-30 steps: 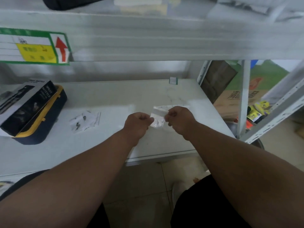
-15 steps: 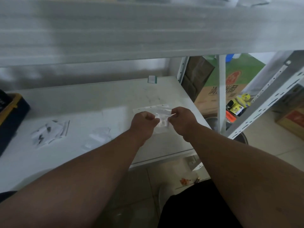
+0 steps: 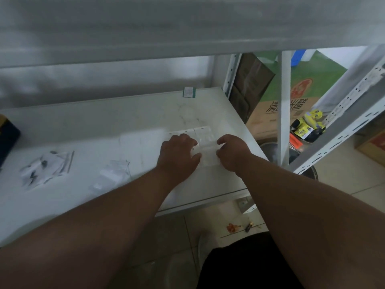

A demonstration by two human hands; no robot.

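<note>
A small clear plastic bag (image 3: 205,142) lies on the white shelf board (image 3: 125,126), near its right end. My left hand (image 3: 179,155) grips the bag's left side with curled fingers. My right hand (image 3: 232,152) pinches its right side. What is inside the bag is too faint to tell.
Another clear bag (image 3: 113,174) and a bag with dark small parts (image 3: 45,166) lie to the left. A black and yellow case (image 3: 6,138) sits at the far left edge. An upper shelf (image 3: 187,28) hangs overhead. A white upright post (image 3: 284,105), cardboard boxes (image 3: 277,113) and a metal bowl (image 3: 291,155) stand to the right.
Both hands have come down with the clear bag from above the shelf onto the board. The view has swung right, so the case is almost out of sight.
</note>
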